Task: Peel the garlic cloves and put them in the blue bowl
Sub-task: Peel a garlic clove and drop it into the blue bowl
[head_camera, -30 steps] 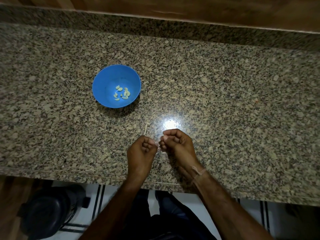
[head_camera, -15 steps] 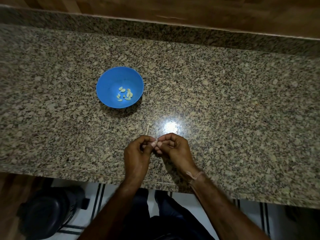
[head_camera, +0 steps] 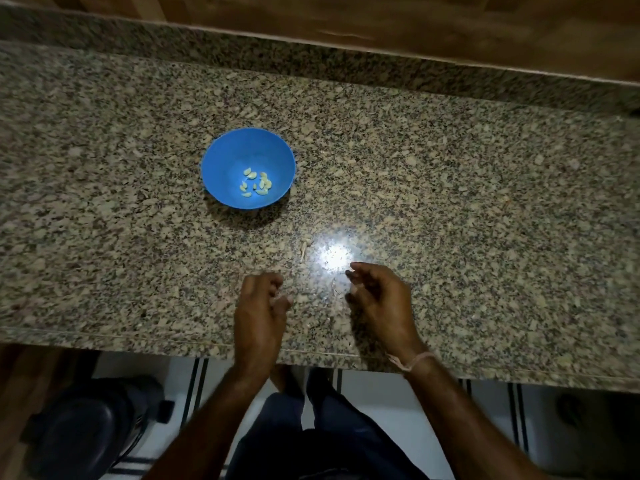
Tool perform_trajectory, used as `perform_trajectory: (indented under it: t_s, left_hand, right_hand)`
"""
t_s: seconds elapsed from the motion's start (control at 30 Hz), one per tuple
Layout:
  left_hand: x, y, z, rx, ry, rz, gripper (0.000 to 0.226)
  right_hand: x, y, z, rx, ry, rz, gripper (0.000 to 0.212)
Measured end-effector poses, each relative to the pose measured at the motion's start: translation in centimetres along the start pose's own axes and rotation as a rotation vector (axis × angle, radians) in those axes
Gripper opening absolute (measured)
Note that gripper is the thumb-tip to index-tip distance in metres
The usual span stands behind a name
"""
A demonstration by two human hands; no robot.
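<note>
The blue bowl [head_camera: 221, 161] stands on the granite counter, left of centre, with several peeled garlic cloves [head_camera: 257, 184] in its bottom. My left hand [head_camera: 261, 308] is near the front edge, below and right of the bowl. Its fingers are curled tight against the thumb, pinching a small garlic clove that the fingers hide. My right hand [head_camera: 379, 301] hovers a hand's width to the right, with loosely curled fingers and nothing plainly held.
A strip of garlic peel [head_camera: 303, 251] lies beside a bright light glare [head_camera: 334, 258], and small peel scraps [head_camera: 334, 289] lie between my hands. The counter's front edge [head_camera: 138, 337] runs just below the hands. A dark round object [head_camera: 79, 431] sits on the floor.
My hands, joined at the fingertips on one clove before, have pulled apart: the left to the left, the right to the right. The view has shifted a little.
</note>
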State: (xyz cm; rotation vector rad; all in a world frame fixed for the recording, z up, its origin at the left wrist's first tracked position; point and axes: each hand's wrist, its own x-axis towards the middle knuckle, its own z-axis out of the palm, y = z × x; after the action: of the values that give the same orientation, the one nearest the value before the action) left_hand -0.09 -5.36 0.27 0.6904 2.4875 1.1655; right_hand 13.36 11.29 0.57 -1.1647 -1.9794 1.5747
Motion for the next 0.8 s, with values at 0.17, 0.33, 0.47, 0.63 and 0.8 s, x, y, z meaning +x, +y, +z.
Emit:
perform_trajectory:
  t_s: [0.17,0.33,0.47,0.63,0.8]
  left_hand:
    - [0.1,1.1,4.0,0.086,-0.207,0.161,0.05]
    - [1.2,2.7,6.0,0.137,-0.178,0.265,0.035]
    - [1.4,3.4,6.2,0.149,-0.118,0.238,0.02]
    - [1.6,4.2,6.7,0.303,-0.081,0.234,0.024]
    - [1.1,4.9,5.7,0.132,-0.014,0.109,0.027]
  right_hand:
    - [-2.6,1.3,-1.9,-0.144,0.048,-0.04,0.035]
    - [-3.7,2.7,-1.5,-0.234,0.084,-0.071,0.04]
    - [-3.2,2.7,-1.5,-0.154,0.071,-0.056,0.036]
    - [-1.9,3.1,-2.2,-0.126,0.01,-0.055,0.036]
    - [-0.2,2.5,-1.8,-0.232,-0.029,-0.113,0.014]
